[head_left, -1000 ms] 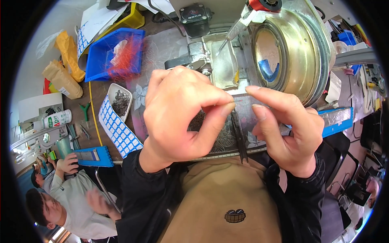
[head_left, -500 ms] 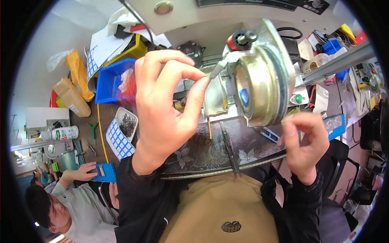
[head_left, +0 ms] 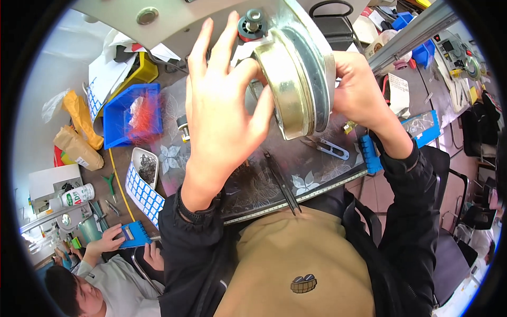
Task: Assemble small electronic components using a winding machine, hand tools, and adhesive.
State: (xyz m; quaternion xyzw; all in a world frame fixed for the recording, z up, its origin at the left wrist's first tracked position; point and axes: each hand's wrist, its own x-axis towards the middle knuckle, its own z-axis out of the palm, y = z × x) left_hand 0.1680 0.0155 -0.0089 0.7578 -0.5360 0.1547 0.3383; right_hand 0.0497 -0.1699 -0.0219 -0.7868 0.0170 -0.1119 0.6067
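1. While the left hand (head_left: pixel 224 105) curls its thumb and pointing finger at the left of the gold wheel (head_left: pixel 288 82), I cannot tell what it holds.
2. The right hand (head_left: pixel 358 90) bends at the wheel's right, grip hidden.
3. Tweezers (head_left: pixel 282 182) lie near, left of scissors (head_left: pixel 332 149).

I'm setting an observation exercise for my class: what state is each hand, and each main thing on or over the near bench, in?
Left hand: thumb and index finger bent, two fingers raised
Right hand: curled, partly hidden
Brass-coloured wheel: on edge; turning or not, unclear
Black tweezers: lying, overhanging the bench
Pale-blue snips: lying flat
Blue bin: holding red strands
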